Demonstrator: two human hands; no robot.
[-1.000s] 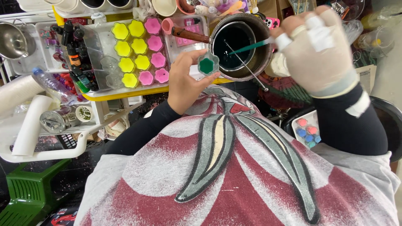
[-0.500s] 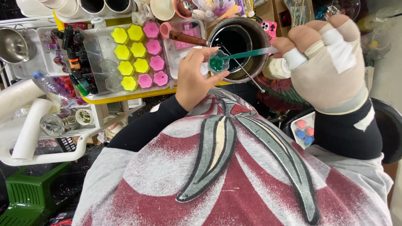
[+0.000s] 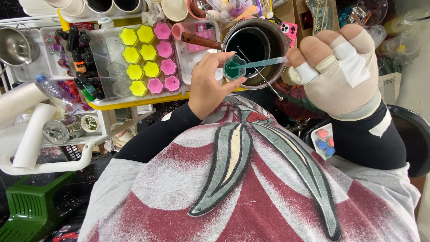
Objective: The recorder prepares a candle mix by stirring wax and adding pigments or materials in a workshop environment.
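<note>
While the left hand (image 3: 208,87) held a small clear cup (image 3: 234,68) of green liquid, its fingers (image 3: 216,60) were curled round the cup's rim, thumb below and fingertips above, pinching it in the air just in front of the dark metal pot (image 3: 256,47). So the cup sat right between those fingers, tipped a bit toward the camera, and overlapped the pot's near edge in the view.

The right hand (image 3: 340,74), wrapped in white tape and a pale glove-like bandage, had its fingers pressed together around a thin teal stick (image 3: 260,63). That stick ran leftward and its tip sat in the green liquid. Can't really tell how tight the grip was since the knuckles hid it.

Off to the left, a tray (image 3: 188,58) carried yellow flower moulds (image 3: 136,54) and pink flower moulds (image 3: 165,58), all on a yellow-edged surface (image 3: 134,102). A wooden-handled tool (image 3: 199,40) lay just beside the pot. A white paper roll (image 3: 31,134) sat lower left.
</note>
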